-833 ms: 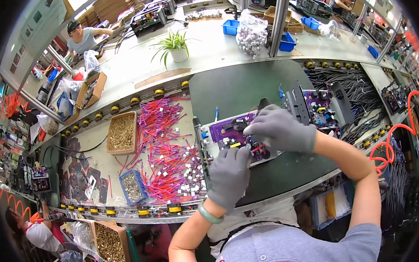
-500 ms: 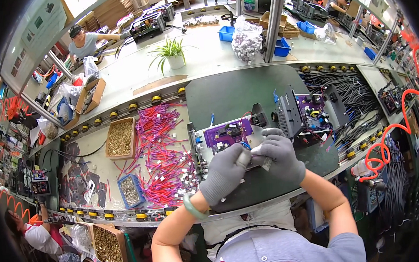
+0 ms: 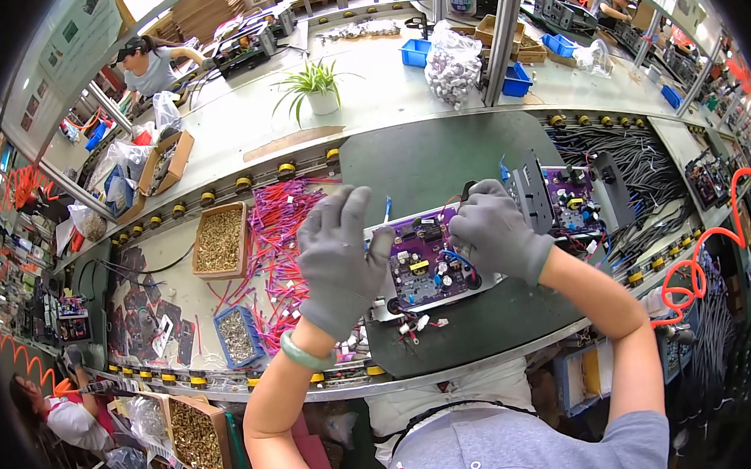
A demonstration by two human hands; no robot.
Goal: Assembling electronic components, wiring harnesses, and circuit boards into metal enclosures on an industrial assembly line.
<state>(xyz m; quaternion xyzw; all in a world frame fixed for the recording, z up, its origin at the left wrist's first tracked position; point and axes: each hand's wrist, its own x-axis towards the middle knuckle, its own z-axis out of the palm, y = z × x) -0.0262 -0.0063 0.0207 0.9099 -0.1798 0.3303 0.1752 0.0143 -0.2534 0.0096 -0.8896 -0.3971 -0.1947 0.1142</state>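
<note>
Forearms rise bare from the near edge of the worktop, both hands in grey knit gloves. The left hand is raised palm-down with its fingers spread wide and holding nothing, its thumb touching the left end of a purple circuit board — a green bangle rings the wrist. The right hand is curled over the board's far right corner; whether its fingers pinch anything is hidden beneath the glove. The board lies flat on the dark green mat near the middle of the worktop, studded with small components and thin wires. Left of it sprawl pink-red wire leads — glossy, tangled — beside a cardboard tray of brass parts.
</note>
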